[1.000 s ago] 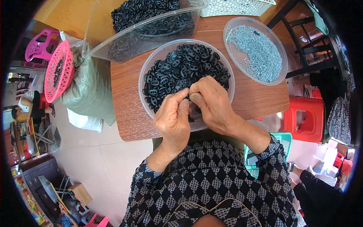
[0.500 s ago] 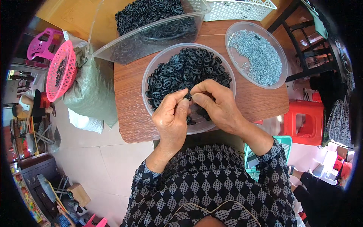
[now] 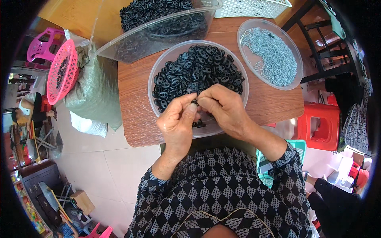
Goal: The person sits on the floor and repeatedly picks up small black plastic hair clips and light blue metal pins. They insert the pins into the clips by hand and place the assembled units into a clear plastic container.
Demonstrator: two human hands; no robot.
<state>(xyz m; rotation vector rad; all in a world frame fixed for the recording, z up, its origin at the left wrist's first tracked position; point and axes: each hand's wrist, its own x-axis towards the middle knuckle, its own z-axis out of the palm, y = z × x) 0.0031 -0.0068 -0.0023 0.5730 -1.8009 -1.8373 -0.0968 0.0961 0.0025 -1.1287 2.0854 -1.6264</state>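
Both my hands meet over the near part of a round clear tub [image 3: 152, 73] heaped with small black two-holed plastic pieces [image 3: 198, 69]. My left hand [image 3: 177, 123] pinches one such black plastic piece [image 3: 194, 102] between thumb and forefinger. Right beside it, my right hand [image 3: 227, 111] is closed in a pinch at that piece; whatever lies between its fingertips is hidden. Below the fingers, a few more black pieces [image 3: 199, 124] lie at the tub's near side. To the right of the tub, a round clear lid-like tray [image 3: 248, 65] holds many small silvery metal pins [image 3: 278, 59].
A large clear bin [image 3: 135, 45] of black pieces stands at the back left, beside a white perforated basket [image 3: 252, 8]. Left of the wooden table [image 3: 137, 115] are a stuffed sack [image 3: 93, 93] and a pink basket [image 3: 51, 81]. A red stool [image 3: 319, 137] stands at right.
The hands stay together over the tub, with small shifts of the fingertips. The right fingers now cover more of the black piece. The whole view has shifted slightly.
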